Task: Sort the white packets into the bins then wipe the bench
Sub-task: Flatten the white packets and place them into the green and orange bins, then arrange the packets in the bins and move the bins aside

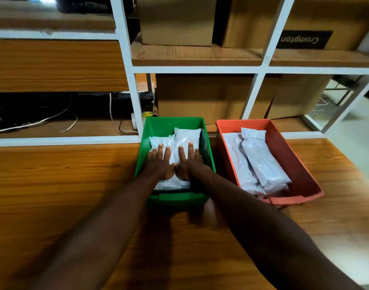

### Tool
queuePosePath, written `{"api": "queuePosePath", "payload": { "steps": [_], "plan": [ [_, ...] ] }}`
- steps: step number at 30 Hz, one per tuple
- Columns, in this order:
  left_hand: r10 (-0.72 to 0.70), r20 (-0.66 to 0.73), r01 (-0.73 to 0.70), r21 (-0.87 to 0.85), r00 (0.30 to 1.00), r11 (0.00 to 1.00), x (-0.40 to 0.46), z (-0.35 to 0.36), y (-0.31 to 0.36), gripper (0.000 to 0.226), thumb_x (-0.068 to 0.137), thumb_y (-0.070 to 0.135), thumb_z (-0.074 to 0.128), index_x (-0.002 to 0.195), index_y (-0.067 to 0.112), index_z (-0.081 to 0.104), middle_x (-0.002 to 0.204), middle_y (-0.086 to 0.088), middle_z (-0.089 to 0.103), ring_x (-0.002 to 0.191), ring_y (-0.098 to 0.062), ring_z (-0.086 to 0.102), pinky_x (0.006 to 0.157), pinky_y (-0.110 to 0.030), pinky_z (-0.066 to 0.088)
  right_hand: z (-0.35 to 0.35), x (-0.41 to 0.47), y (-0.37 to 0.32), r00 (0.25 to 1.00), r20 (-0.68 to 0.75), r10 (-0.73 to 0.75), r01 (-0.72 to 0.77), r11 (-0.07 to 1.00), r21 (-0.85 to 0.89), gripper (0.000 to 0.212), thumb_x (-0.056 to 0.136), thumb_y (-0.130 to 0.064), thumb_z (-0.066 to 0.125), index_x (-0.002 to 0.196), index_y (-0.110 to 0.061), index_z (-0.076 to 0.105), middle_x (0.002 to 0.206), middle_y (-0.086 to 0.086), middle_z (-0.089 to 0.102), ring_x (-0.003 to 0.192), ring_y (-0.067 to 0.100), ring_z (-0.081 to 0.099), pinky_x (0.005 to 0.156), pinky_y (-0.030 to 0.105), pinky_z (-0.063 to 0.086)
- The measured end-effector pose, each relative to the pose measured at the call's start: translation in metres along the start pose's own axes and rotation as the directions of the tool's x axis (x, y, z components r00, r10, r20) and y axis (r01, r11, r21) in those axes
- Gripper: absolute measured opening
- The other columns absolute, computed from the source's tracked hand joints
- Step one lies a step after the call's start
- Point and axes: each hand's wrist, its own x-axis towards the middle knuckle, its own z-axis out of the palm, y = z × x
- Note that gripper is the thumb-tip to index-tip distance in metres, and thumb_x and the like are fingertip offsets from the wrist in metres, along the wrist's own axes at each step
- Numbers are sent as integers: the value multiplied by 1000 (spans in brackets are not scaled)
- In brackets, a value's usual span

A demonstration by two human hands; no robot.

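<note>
A green bin [173,122] stands on the wooden bench [53,185] with white packets [186,135] lying inside it. Both my hands rest flat on top of those packets, side by side and touching at the thumbs. My left hand [161,162] lies on the left packets, fingers spread and straight. My right hand [189,161] presses on the right packet, fingers also straight. Neither hand grips anything. To the right, an orange bin [284,139] holds several longer white packets [261,162] stacked at an angle.
A white-framed shelf unit [135,101] with wooden boards rises behind the bins. It carries cardboard boxes [202,97], a black keyboard [135,97] and loose cables [32,122]. The bench's right edge [359,170] drops to a pale floor.
</note>
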Motion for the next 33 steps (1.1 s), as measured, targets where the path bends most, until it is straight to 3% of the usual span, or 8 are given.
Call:
{"api": "queuePosePath", "payload": {
  "steps": [6, 11, 16, 22, 27, 33],
  "plan": [
    [-43, 110, 39, 44, 993, 998, 0, -8, 3, 80, 99, 60, 25, 156, 21, -15, 161, -13, -24, 150, -36, -12, 121, -45, -8, -2, 7, -5, 997, 59, 49, -46, 998, -52, 83, 102, -54, 35, 156, -25, -21, 157, 17, -37, 147, 43, -24, 121, 57, -3],
    [26, -14, -26, -23, 1000, 999, -3, -21, -2, 69, 102, 52, 28, 158, 19, 4, 165, -15, -7, 150, -38, 4, 120, -49, 9, -10, -1, -2, 994, -108, -26, 17, 996, -88, 75, 100, -55, 34, 159, -19, 4, 164, 26, -3, 150, 49, 2, 122, 55, 10],
    [60, -105, -64, -36, 993, 997, -20, -46, -2, 64, 102, 54, 22, 157, 27, 8, 166, -6, -8, 151, -35, 0, 119, -51, 14, -23, -23, -8, 960, -258, -111, 95, 993, -73, 67, 104, -44, 30, 159, -13, 8, 165, 24, 1, 152, 40, 6, 124, 49, 12],
    [107, -411, -174, -129, 905, 976, -64, -57, 7, 67, 101, 57, 21, 157, 22, 15, 165, -11, 12, 149, -36, 16, 120, -49, 14, -28, -73, 2, 826, -522, -214, 234, 972, -28, 63, 100, -40, 28, 157, -11, 24, 164, 17, 20, 151, 35, 19, 122, 50, 23],
    [136, -547, -334, -280, 826, 900, -106, -39, 31, 74, 95, 60, 20, 153, 15, 30, 159, -12, 31, 146, -31, 28, 119, -46, 24, -24, -126, 24, 666, -730, -154, 259, 965, 32, 56, 102, -37, 39, 151, -11, 40, 159, 13, 36, 147, 28, 32, 120, 41, 29],
    [172, -610, -458, -351, 773, 817, -147, -33, 92, 72, 98, 61, 22, 155, 17, 28, 162, -5, 26, 150, -20, 20, 121, -42, 22, -20, -172, 78, 648, -760, -49, 168, 983, 80, 64, 98, -55, 44, 151, -19, 42, 160, 3, 36, 150, 22, 28, 116, 37, 29]
  ]
}}
